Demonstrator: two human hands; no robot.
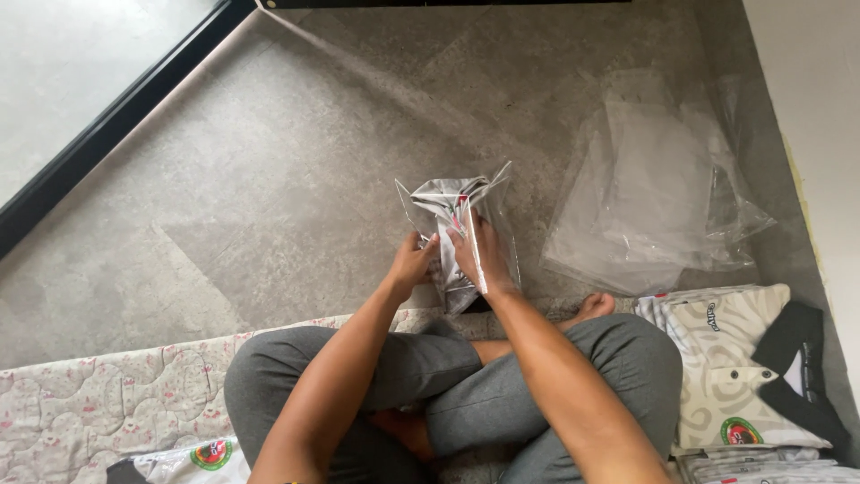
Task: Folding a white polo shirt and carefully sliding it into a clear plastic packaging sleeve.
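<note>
A clear bag (466,237) with a folded shirt (445,215) inside is held upright between both hands. The left hand (410,263) pinches one edge; the right hand (475,255) grips the other. Spare bags (654,193) lie beyond, rightward, within reach.

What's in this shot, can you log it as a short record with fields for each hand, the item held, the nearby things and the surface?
left hand: grips the near left edge of the bag
right hand: fingers inside the bag's mouth, pressing the garment
item held: clear plastic bag with a folded garment partly in it
to the right: pile of empty clear bags, stack of folded shirts
surface: grey floor, quilted mat under the seated person
</note>
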